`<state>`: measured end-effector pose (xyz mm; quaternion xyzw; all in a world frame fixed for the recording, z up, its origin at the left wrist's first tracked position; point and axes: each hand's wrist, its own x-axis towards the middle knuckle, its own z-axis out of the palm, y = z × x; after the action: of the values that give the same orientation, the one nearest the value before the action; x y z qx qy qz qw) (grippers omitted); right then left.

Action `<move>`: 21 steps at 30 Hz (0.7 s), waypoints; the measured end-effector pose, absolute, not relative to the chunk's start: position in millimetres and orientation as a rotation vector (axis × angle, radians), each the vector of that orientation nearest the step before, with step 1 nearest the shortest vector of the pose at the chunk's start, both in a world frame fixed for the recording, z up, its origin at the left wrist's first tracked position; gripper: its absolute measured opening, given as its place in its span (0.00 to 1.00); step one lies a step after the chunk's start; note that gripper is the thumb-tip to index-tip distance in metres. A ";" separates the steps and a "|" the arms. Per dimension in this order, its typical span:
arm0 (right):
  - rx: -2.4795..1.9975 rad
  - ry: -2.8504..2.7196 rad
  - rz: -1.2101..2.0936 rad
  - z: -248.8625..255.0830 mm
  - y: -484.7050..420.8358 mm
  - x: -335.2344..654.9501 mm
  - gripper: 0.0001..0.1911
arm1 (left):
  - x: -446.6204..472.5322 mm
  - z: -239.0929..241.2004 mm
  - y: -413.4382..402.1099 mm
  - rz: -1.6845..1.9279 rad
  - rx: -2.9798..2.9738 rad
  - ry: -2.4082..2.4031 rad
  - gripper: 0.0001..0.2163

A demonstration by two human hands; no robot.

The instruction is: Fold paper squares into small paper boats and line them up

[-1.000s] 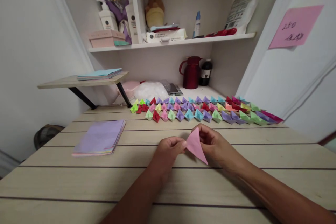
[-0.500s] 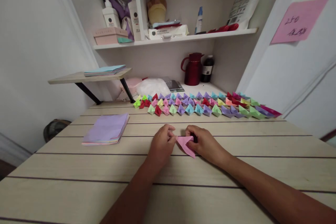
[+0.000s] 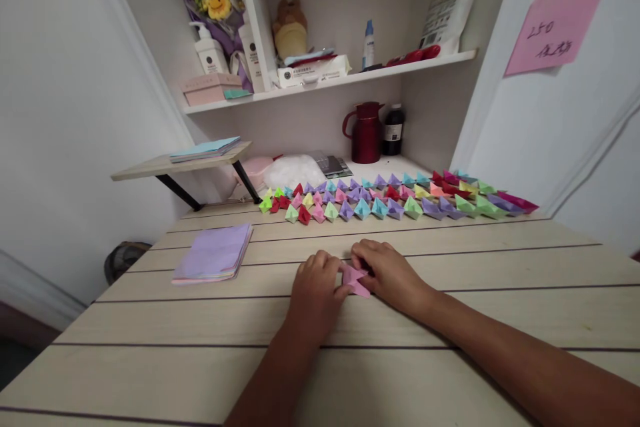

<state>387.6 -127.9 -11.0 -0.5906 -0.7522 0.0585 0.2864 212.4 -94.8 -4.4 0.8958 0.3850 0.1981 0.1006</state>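
Pink paper (image 3: 355, 280) lies between my two hands, low over the middle of the worktop (image 3: 200, 327), in front of the rows of folded paper boats (image 3: 363, 208). My left grip (image 3: 315, 290) is closed on its left side, thumb at the near edge; my right grip (image 3: 387, 273) is closed on its right side, with some of my fingertips hidden behind the hand.

As I judge it, this piece is partway through its folding: it is a small creased shape with points toward the right, not yet standing open like the boats. Three rows of those look finished. Unfolded sheets are left too: a purple-topped stack (image 3: 215, 252) to my left, and a blue-topped stack (image 3: 205, 149) on the small raised shelf (image 3: 150, 168). How many folds this piece still needs, I cannot tell.

A second ago I held the paper up as a larger, tilted triangle. Half a second ago it hung wide, its left corner just at my left fingertips. Now it looks smaller and more compact, and my left grip has come further onto it, nearer my right. The boats and both stacks look unchanged.
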 end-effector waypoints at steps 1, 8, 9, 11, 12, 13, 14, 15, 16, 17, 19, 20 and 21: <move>-1.579 -2.017 0.161 -11.2 -127.6 388.0 0.09 | 212.3 -4.7 -94.4 0.566 2.664 1.135 0.09; -1.499 -2.126 0.284 -9.3 -126.0 403.6 0.13 | 212.0 -2.6 -93.5 0.495 2.746 1.101 0.08; -1.460 -2.156 0.329 -7.0 -127.0 408.1 0.13 | 211.9 -2.7 -93.2 0.485 2.761 1.091 0.08; -1.371 -2.216 0.447 -0.9 -129.8 418.0 0.14 | 211.7 -2.6 -92.8 0.464 2.793 1.075 0.08; -1.338 -2.239 0.499 2.6 -131.5 422.9 0.15 | 211.4 -2.3 -92.8 0.453 2.810 1.063 0.08; -1.308 -2.258 0.550 5.9 -133.1 427.4 0.16 | 210.9 -1.7 -92.8 0.443 2.824 1.047 0.07; -1.285 -2.263 0.598 9.0 -134.6 431.2 0.16 | 210.1 -1.0 -92.7 0.434 2.831 1.029 0.07; -1.269 -2.260 0.640 11.5 -135.8 434.0 0.15 | 209.0 -0.1 -92.7 0.429 2.827 1.008 0.08; -1.255 -2.253 0.675 13.4 -136.6 435.6 0.14 | 207.7 0.8 -92.4 0.427 2.815 0.983 0.09; -1.245 -2.244 0.698 14.5 -137.0 436.2 0.13 | 206.3 1.6 -92.0 0.428 2.795 0.959 0.11; -1.232 -2.238 0.694 14.2 -136.7 434.3 0.11 | 204.3 2.5 -90.6 0.444 2.745 0.938 0.14; -1.235 -2.242 0.664 13.0 -136.1 432.4 0.11 | 204.2 2.4 -89.8 0.461 2.722 0.943 0.14; -1.249 -2.245 0.620 11.1 -135.5 430.3 0.09 | 204.7 1.9 -89.1 0.482 2.703 0.961 0.12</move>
<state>430.3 -135.5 11.1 -0.4579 -0.8233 0.2273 0.2468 204.7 -89.1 1.9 0.9229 0.3282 0.1647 0.1160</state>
